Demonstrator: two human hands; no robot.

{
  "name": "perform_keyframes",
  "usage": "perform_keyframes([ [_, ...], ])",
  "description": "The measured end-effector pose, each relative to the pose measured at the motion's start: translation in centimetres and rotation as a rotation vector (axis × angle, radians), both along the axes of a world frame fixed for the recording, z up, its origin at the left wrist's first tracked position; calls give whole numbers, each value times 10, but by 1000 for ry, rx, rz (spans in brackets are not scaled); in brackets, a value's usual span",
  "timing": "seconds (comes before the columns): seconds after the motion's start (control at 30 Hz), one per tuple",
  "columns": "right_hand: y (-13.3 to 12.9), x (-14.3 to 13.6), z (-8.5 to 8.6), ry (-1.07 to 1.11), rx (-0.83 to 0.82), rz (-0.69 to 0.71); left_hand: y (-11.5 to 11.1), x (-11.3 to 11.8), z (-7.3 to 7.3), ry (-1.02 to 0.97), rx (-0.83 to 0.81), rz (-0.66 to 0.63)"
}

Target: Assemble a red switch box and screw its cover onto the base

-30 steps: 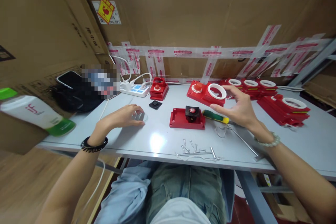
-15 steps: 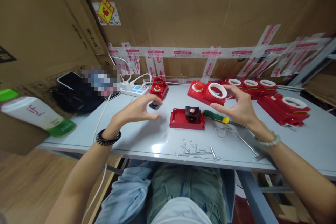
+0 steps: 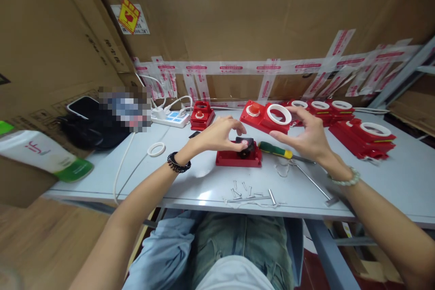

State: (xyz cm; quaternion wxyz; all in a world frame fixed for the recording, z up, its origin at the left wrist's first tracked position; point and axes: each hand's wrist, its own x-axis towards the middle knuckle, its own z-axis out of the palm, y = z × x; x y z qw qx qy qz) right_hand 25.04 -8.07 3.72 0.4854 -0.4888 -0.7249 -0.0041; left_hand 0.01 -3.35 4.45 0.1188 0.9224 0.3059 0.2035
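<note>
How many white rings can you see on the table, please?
6: one loose white ring at the left, one on the red housing by the right hand, three behind, one far right. More may be hidden.

Both bare arms reach forward, hands raised close together

Left hand [image 3: 219, 135] curls palm down, fingers bent, a dark band at its wrist; right hand [image 3: 306, 138] hovers open, fingers spread, a pale bead bracelet on its wrist
</note>
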Motion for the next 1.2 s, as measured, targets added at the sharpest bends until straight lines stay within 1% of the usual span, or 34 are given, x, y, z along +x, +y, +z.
perform_keyframes([
  [0.17, 0, 0, 0, 0, 4, 13, 0, 0, -1, 27, 8, -19],
  [0.43, 1, 0, -1, -5, 4, 1, 0, 1, -2, 11, 8, -59],
  [0.73, 3, 1, -3, 5, 19, 26, -2, 1, 0, 21, 0, -59],
  [0.97, 2, 0, -2, 12, 8, 38, -3, -1, -2, 12, 11, -52],
  [1.1, 2, 0, -3, 9, 8, 35, -7, -9, 1, -36, 11, -61],
  [1.2, 3, 0, -3, 1, 8, 35, -7, -25, 4, -73, 19, -40],
])
